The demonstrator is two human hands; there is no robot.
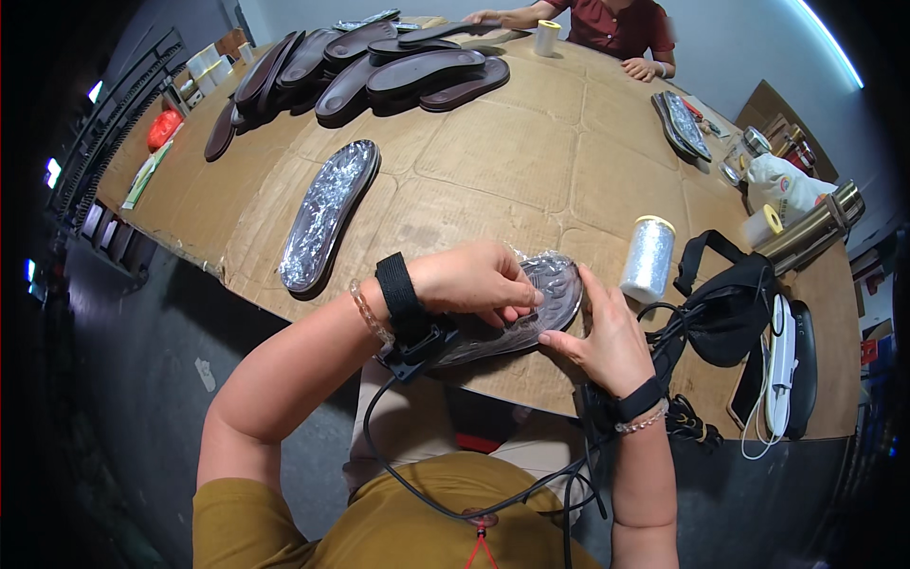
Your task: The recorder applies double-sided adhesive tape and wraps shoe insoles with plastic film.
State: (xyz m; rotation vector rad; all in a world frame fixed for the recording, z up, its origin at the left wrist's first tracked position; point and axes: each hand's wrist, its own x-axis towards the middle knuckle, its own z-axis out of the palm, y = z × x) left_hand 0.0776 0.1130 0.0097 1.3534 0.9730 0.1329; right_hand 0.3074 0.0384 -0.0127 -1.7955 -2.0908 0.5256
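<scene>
A dark shoe sole (561, 302) covered in clear plastic film lies at the table's near edge, in front of me. My right hand (609, 339) grips its right end, thumb on the near side and fingers along the far side. Above the sole's middle, my left hand (482, 282) has its fingers curled and pinched at the film; my wrist and forearm hide the sole's left end. To the right of the sole stands a roll of clear film (649, 259). Another film-wrapped sole (327, 216) lies farther off to the left.
Bare dark soles (427, 76) are heaped at the far left. Wrapped soles (681, 125) lie at the far right, near jars and a metal flask (815, 228). A black pouch (725, 318) and cables sit right of my hand. Across the cardboard-covered table (493, 180) is another person (621, 28).
</scene>
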